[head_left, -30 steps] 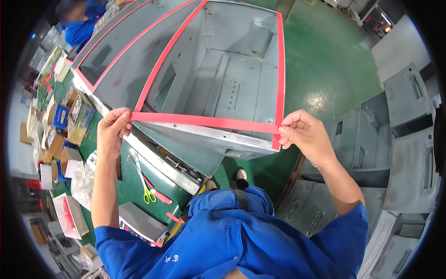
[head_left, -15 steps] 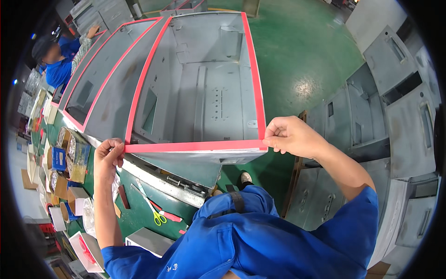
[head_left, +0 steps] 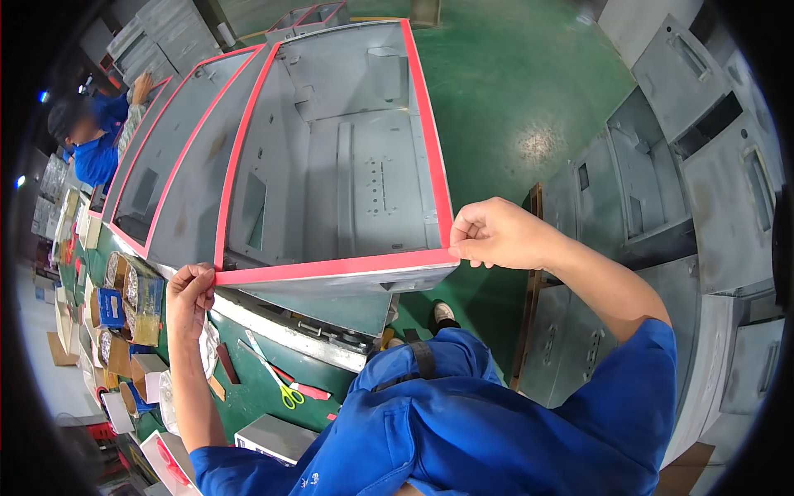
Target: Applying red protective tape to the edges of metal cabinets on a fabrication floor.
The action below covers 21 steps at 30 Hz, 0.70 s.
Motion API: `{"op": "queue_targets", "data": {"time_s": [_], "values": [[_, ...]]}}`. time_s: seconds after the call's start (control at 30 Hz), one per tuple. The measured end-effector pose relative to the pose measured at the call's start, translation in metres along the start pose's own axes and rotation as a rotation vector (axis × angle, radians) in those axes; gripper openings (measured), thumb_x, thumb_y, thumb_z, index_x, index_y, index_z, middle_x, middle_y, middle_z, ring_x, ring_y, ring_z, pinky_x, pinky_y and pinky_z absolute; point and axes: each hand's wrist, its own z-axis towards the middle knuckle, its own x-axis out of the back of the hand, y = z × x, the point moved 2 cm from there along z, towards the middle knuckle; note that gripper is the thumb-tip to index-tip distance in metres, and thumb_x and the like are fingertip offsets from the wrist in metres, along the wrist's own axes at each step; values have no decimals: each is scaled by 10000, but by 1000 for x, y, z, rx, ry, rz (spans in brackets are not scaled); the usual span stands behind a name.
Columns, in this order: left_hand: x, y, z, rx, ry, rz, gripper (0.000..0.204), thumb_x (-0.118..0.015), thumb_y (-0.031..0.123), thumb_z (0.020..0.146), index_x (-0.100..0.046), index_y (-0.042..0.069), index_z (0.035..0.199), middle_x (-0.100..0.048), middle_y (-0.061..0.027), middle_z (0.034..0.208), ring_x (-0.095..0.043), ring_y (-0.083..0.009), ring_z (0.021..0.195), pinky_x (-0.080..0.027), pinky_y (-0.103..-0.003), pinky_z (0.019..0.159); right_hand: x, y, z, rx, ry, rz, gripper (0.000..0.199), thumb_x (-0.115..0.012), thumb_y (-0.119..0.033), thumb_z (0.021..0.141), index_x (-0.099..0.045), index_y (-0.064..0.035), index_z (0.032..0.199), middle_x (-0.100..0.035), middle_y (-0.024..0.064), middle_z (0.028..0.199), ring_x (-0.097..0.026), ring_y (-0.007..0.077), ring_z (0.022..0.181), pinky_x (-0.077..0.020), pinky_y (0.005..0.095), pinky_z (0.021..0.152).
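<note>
A grey metal cabinet (head_left: 318, 157) lies with its open front facing up, red tape running along its rim. Across the near rim stretches a straight strip of red tape (head_left: 331, 269). My left hand (head_left: 190, 293) pinches the strip's left end at the near left corner. At the near right corner, my right hand (head_left: 504, 236) has thumb and forefinger closed on the other end. Whether the strip is fully stuck down along its length I cannot tell.
Left of the cabinet stands another red-taped cabinet (head_left: 186, 178), with a co-worker in blue (head_left: 98, 157) beyond it. Scissors (head_left: 289, 397) and a red-handled tool (head_left: 310, 391) lie on the green bench (head_left: 248, 405). Boxes (head_left: 145, 298) crowd the left. Grey cabinets (head_left: 645, 198) stand at right.
The view has shifted, so the cabinet and both hands appear slightly further left. Both hands keep their pinch on the tape ends, and the strip's right part now sits closer along the rim.
</note>
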Motion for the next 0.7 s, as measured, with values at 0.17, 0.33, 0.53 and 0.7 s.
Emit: {"op": "queue_targets", "data": {"time_s": [0.17,0.33,0.53,0.7], "values": [[-1,-1,0,3,6,-11,77,-570,2,786,-568,18,711,-528,-15,661,-436,-36,494,-345,-148,399,-1,3,1,49,35,25,130,-604,-124,766,-573,1,751,-573,55,661,-548,109,579,-429,249,485],[0,-1,0,1,13,-9,79,-570,1,783,-567,23,708,-524,-9,656,-437,-37,495,-341,-150,401,0,2,1,52,35,17,123,-608,-112,761,-574,4,741,-572,56,647,-550,109,574,-430,249,484],[2,-3,0,-6,5,-27,81,-574,-1,780,-568,27,705,-522,-5,651,-438,-38,493,-344,-150,399,0,1,1,47,16,8,125,-624,-104,779,-560,0,753,-567,39,663,-540,90,587,-432,223,499],[0,-3,0,-5,12,-28,79,-577,-1,779,-569,26,705,-520,-5,650,-438,-39,493,-350,-152,397,0,4,2,81,38,41,107,-611,-97,737,-590,8,732,-577,66,635,-560,116,574,-428,269,470]]}}
